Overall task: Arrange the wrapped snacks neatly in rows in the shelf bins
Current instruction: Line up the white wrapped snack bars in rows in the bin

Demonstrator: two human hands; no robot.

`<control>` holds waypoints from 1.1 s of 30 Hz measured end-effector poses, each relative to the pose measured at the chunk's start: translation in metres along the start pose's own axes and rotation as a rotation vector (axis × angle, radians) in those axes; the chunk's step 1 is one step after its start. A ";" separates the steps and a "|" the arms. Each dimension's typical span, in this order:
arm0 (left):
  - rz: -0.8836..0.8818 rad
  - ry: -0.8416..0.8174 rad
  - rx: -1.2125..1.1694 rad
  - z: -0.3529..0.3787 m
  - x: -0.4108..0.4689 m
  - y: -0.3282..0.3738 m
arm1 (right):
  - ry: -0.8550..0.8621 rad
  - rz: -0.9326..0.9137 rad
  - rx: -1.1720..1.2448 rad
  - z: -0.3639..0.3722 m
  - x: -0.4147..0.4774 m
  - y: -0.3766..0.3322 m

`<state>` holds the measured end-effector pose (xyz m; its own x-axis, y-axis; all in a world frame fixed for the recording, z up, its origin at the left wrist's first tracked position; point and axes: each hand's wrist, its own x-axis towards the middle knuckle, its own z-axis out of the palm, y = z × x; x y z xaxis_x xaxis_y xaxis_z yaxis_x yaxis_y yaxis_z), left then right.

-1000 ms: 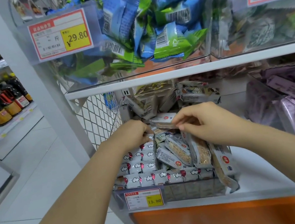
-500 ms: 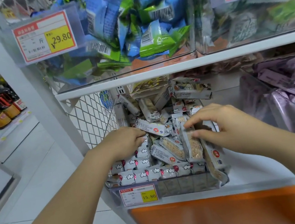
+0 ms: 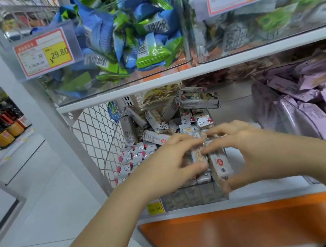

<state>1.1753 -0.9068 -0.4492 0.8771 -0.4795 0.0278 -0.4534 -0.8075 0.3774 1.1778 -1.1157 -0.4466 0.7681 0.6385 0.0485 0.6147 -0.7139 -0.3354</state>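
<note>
Nearest, at 6 o'clock: front wall of the clear bin (image 3: 192, 197). Just beyond, meeting over its middle: left hand (image 3: 171, 165) curled round an upright bar (image 3: 199, 154), right hand (image 3: 249, 151) curled round the neighbouring white bar (image 3: 220, 164) at its 3 o'clock, long axes running 12 to 6, touching. Both equally near. Farther, at 10 o'clock: tidy rows (image 3: 133, 157); at 12 o'clock, loose pile (image 3: 157, 122) not yet sorted.

Shop: price tags (image 3: 45, 52) on shelf bins (image 3: 193, 199) of wrapped snacks (image 3: 197, 102).
</note>
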 end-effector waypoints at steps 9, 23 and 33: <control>-0.010 0.194 0.013 0.031 -0.001 0.001 | 0.105 -0.073 -0.181 0.014 -0.006 -0.006; -0.110 0.753 0.023 -0.001 -0.047 -0.021 | 0.643 -0.091 0.224 -0.004 -0.002 -0.005; -0.178 0.674 0.486 0.009 -0.082 -0.081 | 0.632 0.151 0.825 0.027 0.040 -0.054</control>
<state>1.1390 -0.8053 -0.4903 0.7788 -0.1490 0.6094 -0.1824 -0.9832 -0.0073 1.1703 -1.0440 -0.4522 0.9266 0.1236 0.3553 0.3741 -0.2043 -0.9046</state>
